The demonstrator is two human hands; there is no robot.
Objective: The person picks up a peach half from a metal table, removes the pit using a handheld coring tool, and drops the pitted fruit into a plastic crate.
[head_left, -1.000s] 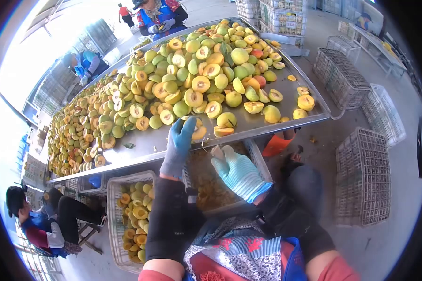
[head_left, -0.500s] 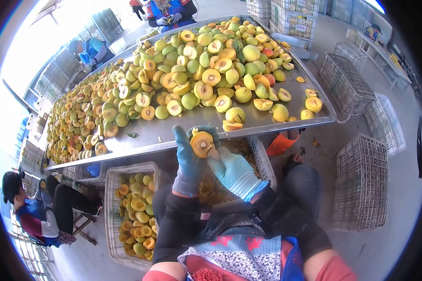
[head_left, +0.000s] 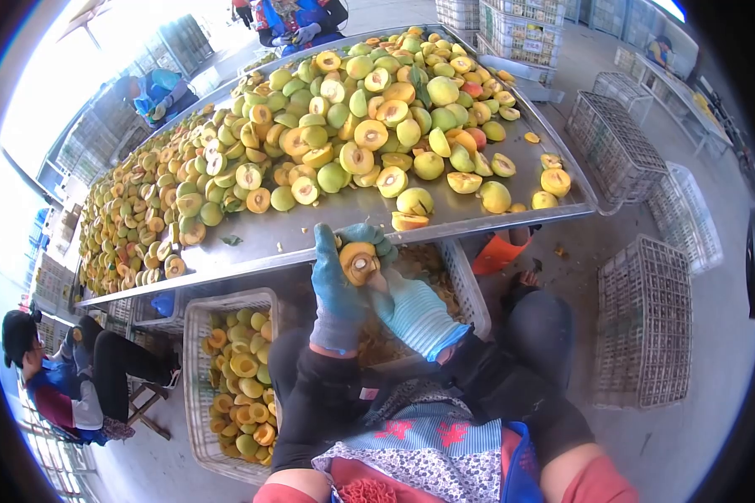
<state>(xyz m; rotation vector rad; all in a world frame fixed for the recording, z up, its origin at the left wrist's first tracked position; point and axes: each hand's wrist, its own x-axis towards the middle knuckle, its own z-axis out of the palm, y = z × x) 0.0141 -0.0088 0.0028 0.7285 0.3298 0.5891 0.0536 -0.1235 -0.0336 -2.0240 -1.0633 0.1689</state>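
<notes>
My left hand (head_left: 337,281), in a blue-green glove, is closed around a halved yellow peach (head_left: 360,263). Its cut face and the pit area are turned toward me. My right hand (head_left: 413,312), in a pale blue striped glove, is closed, with its fingertips against the lower right of the peach. Whatever those fingers grip is hidden; a tan tip shows beside the fruit. Both hands are just off the near edge of a metal table (head_left: 264,243) heaped with halved peaches (head_left: 327,138). Below them is a crate (head_left: 476,293) of peelings or scraps.
A white crate of peach halves (head_left: 191,386) stands left of my legs. Several plastic crates (head_left: 644,323) stand at right. An orange object (head_left: 502,253) lies under the table's right end. A seated co-worker (head_left: 54,377) is at left; other people work across the table.
The peach half has turned slightly in my left hand, and my right fingertips have shifted against it. The whole view has moved a little. Both hands stay closed.
</notes>
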